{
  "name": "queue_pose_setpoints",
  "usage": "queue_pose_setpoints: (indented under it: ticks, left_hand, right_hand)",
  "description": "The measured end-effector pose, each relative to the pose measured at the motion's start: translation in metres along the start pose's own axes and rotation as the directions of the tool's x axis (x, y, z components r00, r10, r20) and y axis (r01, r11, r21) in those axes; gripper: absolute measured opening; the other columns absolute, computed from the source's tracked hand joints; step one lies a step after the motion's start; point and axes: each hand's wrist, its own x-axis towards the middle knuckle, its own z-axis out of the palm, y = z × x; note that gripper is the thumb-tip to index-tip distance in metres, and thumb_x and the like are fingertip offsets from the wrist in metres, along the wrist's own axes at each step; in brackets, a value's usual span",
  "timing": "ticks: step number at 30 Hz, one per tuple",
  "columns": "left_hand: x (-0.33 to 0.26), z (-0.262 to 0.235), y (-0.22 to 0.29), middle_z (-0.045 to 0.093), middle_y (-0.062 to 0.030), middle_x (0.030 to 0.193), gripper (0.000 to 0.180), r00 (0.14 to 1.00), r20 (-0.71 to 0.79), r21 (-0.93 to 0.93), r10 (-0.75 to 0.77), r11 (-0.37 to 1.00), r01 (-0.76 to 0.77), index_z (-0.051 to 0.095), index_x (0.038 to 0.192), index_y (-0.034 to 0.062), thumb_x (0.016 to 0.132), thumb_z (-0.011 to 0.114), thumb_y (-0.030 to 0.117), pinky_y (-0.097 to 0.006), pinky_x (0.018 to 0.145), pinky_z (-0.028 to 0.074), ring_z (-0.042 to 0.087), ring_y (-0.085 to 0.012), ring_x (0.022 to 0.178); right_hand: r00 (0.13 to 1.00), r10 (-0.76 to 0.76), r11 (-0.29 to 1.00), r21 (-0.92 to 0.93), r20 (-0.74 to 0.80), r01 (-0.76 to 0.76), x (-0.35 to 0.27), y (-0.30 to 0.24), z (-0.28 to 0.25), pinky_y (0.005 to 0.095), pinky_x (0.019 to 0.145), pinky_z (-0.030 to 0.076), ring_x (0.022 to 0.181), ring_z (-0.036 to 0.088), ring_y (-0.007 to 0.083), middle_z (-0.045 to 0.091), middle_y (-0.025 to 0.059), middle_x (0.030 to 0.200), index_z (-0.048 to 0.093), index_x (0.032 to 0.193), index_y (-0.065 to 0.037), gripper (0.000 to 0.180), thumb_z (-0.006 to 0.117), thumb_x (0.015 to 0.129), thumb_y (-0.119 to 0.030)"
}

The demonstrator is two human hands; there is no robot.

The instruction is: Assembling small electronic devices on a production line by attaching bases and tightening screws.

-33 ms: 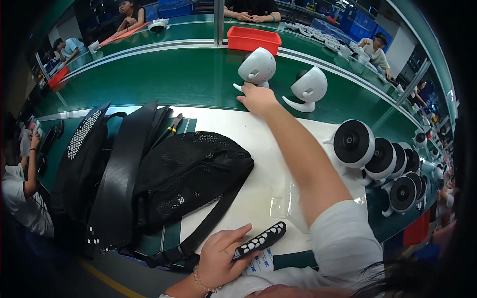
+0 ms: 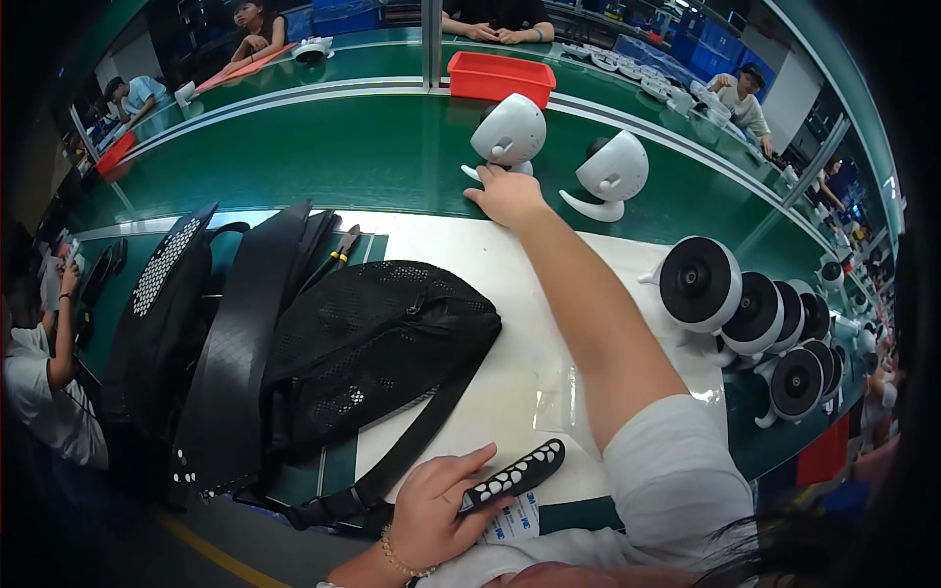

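At the far side of the white mat, my right hand reaches to the base of a white rounded device with a small curved tail. Its fingers are curled at the tail and base; the fingertips are partly hidden. To the right stands a second white device of the same kind, untouched. Near the front edge my left hand is closed around a black curved strip dotted with white patches. Under that hand a white printed sheet shows in part. A black mesh bag lies beside it.
Several white devices with black round faces stand at the right. Pliers and black panels lie at the left. A red bin sits by the metal rail. Other people sit across the green table and at the left.
My right forearm has shifted very slightly to the left. Otherwise nothing has visibly changed.
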Motion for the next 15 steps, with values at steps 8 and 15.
queue_pose_setpoints:
  ticks: [8, 15]
  left_hand:
    - [0.002, 0.007, 0.002, 0.062, -0.0137, 0.080, 0.031, 0.989, -0.098, -0.019, -0.115, 0.993, 0.113, 0.062, 0.095, -0.0006, 0.068, 0.072, 0.011, -0.033, 0.067, 0.047, 0.060, -0.0287, 0.072]
    - [-0.006, 0.013, 0.003, 0.061, -0.0123, 0.074, 0.018, 0.970, -0.167, -0.138, -0.179, 0.978, 0.157, 0.062, 0.080, -0.0029, 0.067, 0.070, 0.004, -0.029, 0.061, 0.046, 0.059, -0.0232, 0.066]
  right_hand:
    - [0.944, 0.162, 0.981, 0.154, -0.289, -0.121, -0.030, 0.008, -0.062, 0.0421, 0.063, 0.049, 0.074, 0.062, 0.0316, 0.062, 0.0150, 0.079, 0.058, 0.089, -0.005, 0.027, 0.056, 0.083, -0.031]
    - [0.936, 0.336, 0.272, 0.962, -0.102, 0.007, -0.189, 0.033, -0.163, 0.0263, 0.068, 0.041, 0.073, 0.051, 0.0116, 0.058, 0.0034, 0.078, 0.056, 0.085, -0.002, 0.031, 0.053, 0.088, -0.033]
